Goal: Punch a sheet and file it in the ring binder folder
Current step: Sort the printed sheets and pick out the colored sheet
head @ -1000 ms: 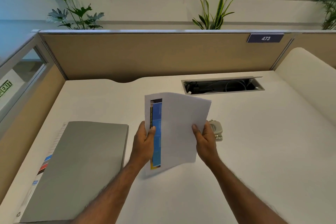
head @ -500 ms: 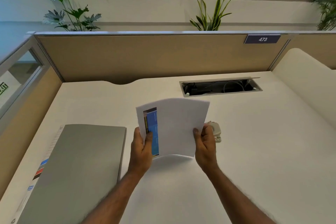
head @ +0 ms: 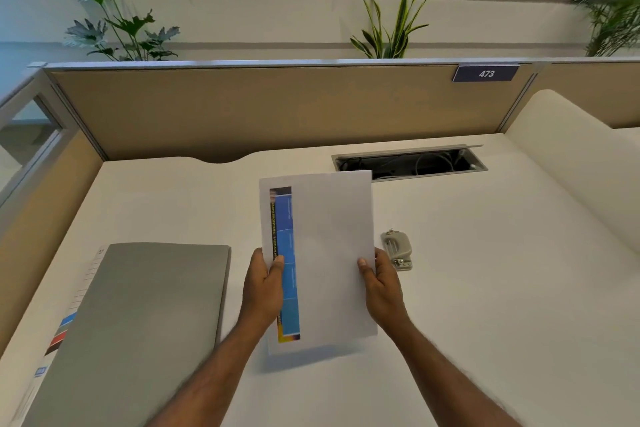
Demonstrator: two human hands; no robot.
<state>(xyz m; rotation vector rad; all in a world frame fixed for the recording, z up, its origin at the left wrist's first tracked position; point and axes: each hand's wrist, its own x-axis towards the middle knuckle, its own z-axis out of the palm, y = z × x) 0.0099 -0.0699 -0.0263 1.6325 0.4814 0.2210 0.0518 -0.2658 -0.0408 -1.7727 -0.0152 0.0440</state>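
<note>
- White desk inside a beige-partitioned cubicle, plants behind.
- Sheet is held above the desk's middle, folded over with a printed blue strip showing; left hand is closed on its left edge, right hand on its right.
- Hole punch sits just beyond the right hand, unused.
- Ring binder folder lies shut near the left edge.
- Judged: punching and filing both remain.

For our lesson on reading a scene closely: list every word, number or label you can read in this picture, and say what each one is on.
"473": white digits on the dark plate fixed to the partition.
Yellow lettering runs along the dark strip of the sheet that both hands hold: too small and blurred to read.
Printed marks and coloured tabs on the ring binder folder spine: too small to read.
</note>
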